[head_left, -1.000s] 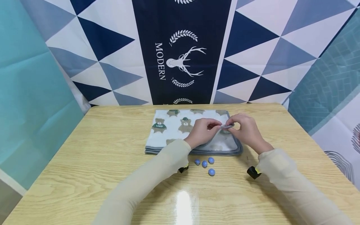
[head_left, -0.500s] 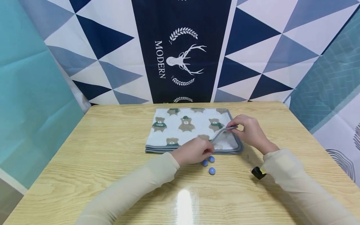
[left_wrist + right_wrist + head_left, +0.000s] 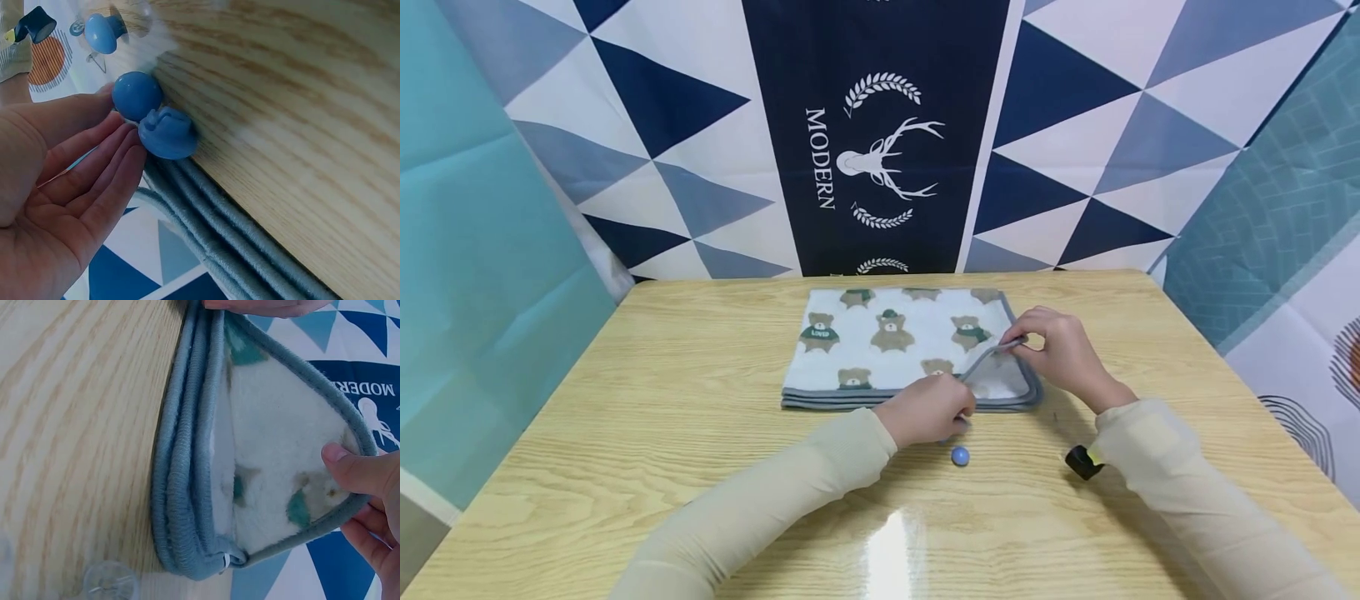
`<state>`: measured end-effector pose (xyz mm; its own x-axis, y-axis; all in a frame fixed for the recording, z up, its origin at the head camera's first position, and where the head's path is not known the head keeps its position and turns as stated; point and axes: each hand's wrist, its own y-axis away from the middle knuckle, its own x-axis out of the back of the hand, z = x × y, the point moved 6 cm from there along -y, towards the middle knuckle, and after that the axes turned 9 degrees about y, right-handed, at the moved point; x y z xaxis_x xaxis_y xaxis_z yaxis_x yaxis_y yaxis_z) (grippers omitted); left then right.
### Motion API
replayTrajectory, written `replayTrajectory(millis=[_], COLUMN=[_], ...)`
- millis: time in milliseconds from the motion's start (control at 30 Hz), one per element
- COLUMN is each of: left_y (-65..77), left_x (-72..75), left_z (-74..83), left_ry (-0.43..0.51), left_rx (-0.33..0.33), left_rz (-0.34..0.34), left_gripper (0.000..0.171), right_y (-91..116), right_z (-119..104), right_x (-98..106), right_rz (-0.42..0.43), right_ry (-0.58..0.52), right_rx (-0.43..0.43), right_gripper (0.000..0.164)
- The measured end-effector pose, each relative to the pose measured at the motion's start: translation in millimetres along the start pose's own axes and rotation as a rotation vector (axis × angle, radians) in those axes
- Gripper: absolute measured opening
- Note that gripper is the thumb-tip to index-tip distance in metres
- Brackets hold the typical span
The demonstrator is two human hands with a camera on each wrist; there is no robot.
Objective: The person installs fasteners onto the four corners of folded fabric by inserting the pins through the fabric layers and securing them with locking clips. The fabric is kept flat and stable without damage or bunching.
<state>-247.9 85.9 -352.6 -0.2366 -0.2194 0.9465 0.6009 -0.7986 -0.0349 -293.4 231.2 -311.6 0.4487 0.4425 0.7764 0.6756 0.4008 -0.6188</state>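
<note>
In the head view, a folded white blanket [image 3: 902, 371] with brown bears and grey piping lies at the table's far side. My right hand [image 3: 1056, 350] pinches the lifted edge of its near right corner; the right wrist view shows the thumb inside and fingers behind. At the blanket's front edge is my left hand [image 3: 928, 408]. Its thumb and fingertips pinch a blue domed, mushroom-like fastener [image 3: 136, 95] in the left wrist view. Touching it and the fingertips is another fastener [image 3: 167, 134], its clip part facing up. A further fastener [image 3: 100, 32] lies apart on the table.
The wooden table [image 3: 662, 417] extends in front and to both sides. Patterned cloth [image 3: 880, 167] hangs behind its far edge. A black device [image 3: 1082, 461] is at the right wrist. Layered grey edges [image 3: 212, 231] of the blanket lie beside the left fingers.
My left hand has let go of the blanket's edge and come down to the fasteners, shifting slightly right and covering most of them. The right hand keeps its pinch on the lifted corner.
</note>
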Motion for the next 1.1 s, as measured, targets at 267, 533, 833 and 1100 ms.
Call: replayTrajectory(millis=[267,533,833,1100], left_y=[-0.9,-5.1,-19.8,-41.6], left_x=[-3.5,-1.5,51.9,38.0], left_z=[0.1,3.3,-29.9,-69.4], left_ry=[-0.026,0.028,0.592,0.972], left_rx=[-0.016,-0.064,0.084,0.367], left_rz=[-0.014,-0.001,0.332,0.402], left_gripper=[0.021,0.017,0.019,0.021], right_y=[1.7,4.9,6.4,5.7], right_z=[-0.5,0.8,-1.1,-0.4], right_x=[-2.0,-1.8,-1.7,0.6], right_rz=[0.011,0.006,-0.021,-0.025], right_ry=[-0.034,-0.073,-0.061,-0.058], right_rx=[0.012,-0.007,0.018,0.013], right_gripper=[0.027,0.027,0.028,0.026])
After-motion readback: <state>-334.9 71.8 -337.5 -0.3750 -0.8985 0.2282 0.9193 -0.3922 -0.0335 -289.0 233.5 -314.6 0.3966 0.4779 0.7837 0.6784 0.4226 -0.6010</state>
